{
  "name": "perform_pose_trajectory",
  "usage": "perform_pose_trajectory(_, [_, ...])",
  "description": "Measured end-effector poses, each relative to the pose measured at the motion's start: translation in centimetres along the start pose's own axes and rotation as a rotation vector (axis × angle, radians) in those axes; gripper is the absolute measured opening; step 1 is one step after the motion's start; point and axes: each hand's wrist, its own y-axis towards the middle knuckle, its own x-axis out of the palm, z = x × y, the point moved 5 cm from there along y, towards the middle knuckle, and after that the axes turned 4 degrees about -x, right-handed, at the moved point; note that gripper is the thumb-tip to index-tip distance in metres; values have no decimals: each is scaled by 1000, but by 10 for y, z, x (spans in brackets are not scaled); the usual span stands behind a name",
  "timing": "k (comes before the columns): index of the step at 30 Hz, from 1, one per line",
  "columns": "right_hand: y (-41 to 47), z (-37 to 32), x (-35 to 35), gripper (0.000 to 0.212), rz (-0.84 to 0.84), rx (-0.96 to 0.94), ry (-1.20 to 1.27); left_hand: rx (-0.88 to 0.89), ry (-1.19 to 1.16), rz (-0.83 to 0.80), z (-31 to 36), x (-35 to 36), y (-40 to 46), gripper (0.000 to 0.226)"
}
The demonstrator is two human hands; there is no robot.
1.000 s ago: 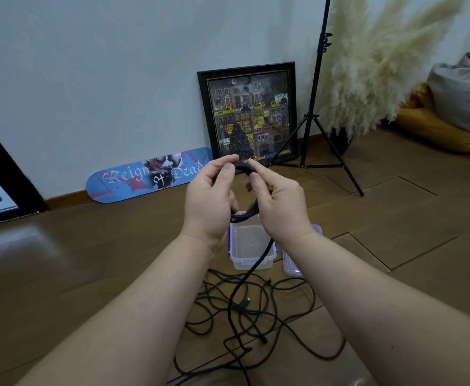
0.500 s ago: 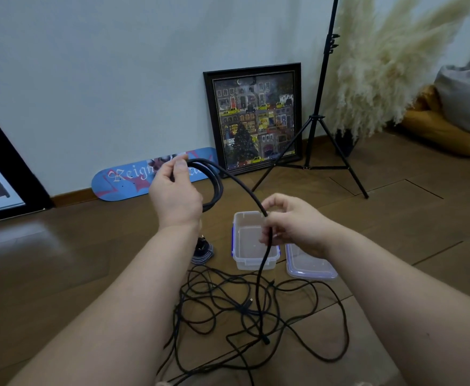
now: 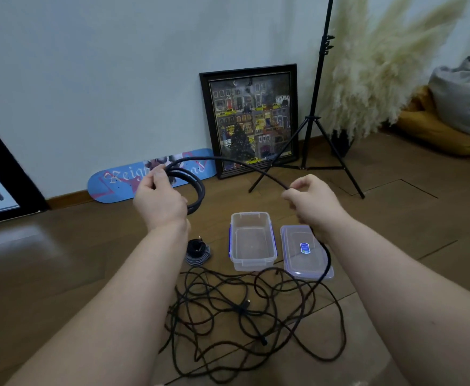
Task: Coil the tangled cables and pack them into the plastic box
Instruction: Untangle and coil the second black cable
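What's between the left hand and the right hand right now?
In the head view, a span of black cable arcs in the air from the coil gripped by the left hand to the right hand, which pinches it.

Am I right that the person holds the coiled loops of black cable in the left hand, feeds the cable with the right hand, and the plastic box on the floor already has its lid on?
Not quite: the lid is off. In the head view the plastic box stands open and empty, and its lid lies flat on the floor beside it. The rest holds: the left hand grips the coiled loops, and the right hand pinches the cable.
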Motion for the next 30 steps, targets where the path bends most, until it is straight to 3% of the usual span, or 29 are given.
perform_pose_trajectory(3, [-3,-4,-2,10,5,-87,15,-21,-10,37,-1,-5,2,21])
perform_pose_trajectory(5, [-7,-13,2,4,7,-239,-239,-14,-9,44,-1,-6,2,20])
perform_pose_trajectory(8, [-16,-20,18,10,-68,-379,-614,2,31,22,-4,-5,1,17])
perform_pose_trajectory(12, [-28,-38,28,21,-321,-427,-994,82,128,-24,-4,-5,2,20])
perform_pose_trajectory(14, [-37,-45,28,25,-510,-397,-1042,143,195,-84,-2,-5,3,19])
perform_pose_trajectory(17, [-53,-58,30,17,-783,-377,-848,222,268,-240,-2,1,1,21])
perform_pose_trajectory(20, [-63,-78,34,17,-874,-431,-424,214,241,-420,-2,14,-13,18])
perform_pose_trajectory(24, [-46,-84,27,14,-591,-426,93,-12,92,-636,-8,32,-40,27])
perform_pose_trajectory(26, [-40,-78,26,3,-451,-403,143,-121,-3,-720,-11,36,-49,30])
perform_pose_trajectory(30, [-30,-66,23,16,-274,-390,91,-247,-94,-742,-16,39,-55,35])
